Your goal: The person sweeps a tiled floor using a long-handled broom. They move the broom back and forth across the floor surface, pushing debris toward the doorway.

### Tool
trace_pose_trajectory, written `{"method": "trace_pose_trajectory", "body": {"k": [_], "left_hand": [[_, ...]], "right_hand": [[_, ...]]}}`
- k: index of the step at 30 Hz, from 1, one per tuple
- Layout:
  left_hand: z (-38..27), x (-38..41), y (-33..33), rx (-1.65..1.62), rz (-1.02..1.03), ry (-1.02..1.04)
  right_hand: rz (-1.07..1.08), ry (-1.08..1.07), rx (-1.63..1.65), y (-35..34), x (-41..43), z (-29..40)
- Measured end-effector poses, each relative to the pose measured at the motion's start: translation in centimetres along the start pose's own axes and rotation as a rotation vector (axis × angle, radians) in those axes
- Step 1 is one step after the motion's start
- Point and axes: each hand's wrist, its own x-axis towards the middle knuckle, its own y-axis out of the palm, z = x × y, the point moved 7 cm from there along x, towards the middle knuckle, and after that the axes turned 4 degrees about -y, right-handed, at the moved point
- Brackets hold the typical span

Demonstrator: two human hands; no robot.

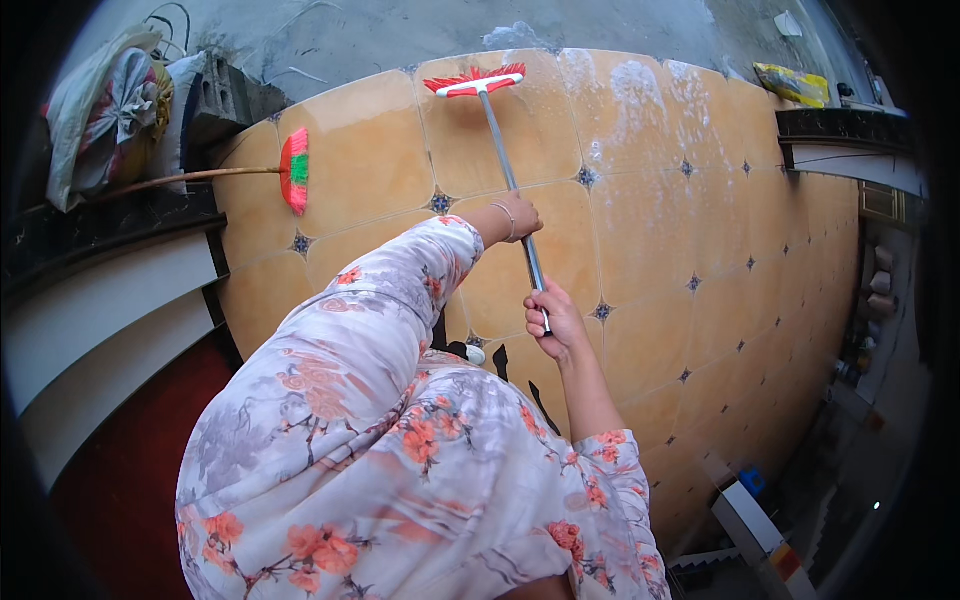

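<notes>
My left hand, with a bracelet at the wrist, grips the metal pole of a red-and-white floor brush partway down. Lower on the same pole, near its end, my right hand is closed around it. The brush head, with red bristles, lies at the far edge of the orange-tan tiled floor. White suds and wet streaks cover the tiles to the right of it. A broom with pink and green bristles rests on the tiles at the left.
Tied sacks and a grey hollow block stand at the upper left. Steps with dark edges run along the left. Grey concrete lies beyond the tiles. A yellow bag is at the upper right, near a dark-topped ledge.
</notes>
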Motion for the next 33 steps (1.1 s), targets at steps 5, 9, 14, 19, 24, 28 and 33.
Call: {"method": "trace_pose_trajectory", "body": {"k": [5, 9, 14, 19, 24, 28, 33], "left_hand": [[-6.1, -4.1, -4.9, -0.203, -0.273, 0.188], [-12.3, -7.4, -9.4, -0.515, -0.338, 0.333], [-12.2, -9.6, -8.2, -0.656, -0.099, 0.36], [-3.7, -9.9, -2.7, -0.514, 0.031, 0.171], [10.3, -7.9, 0.8, -0.154, -0.014, -0.184], [16.2, -9.0, -1.0, -0.369, -0.222, -0.768], [9.4, -3.7, -5.2, -0.023, -0.295, -0.386]], "right_hand": [[-0.056, 0.096, -0.07, 1.4, -8.8, 2.2], [-0.109, 0.24, -0.096, 4.6, -17.4, 6.9], [-0.124, 0.456, 0.074, 7.0, -16.5, 7.1], [-0.064, 0.416, 0.027, 8.2, -7.5, 4.4], [0.082, 0.218, 0.095, 10.3, 6.1, 2.0], [0.155, 0.036, 0.06, 10.2, 9.6, 2.6], [0.11, -0.07, -0.098, 5.0, 3.5, 5.1]]}}
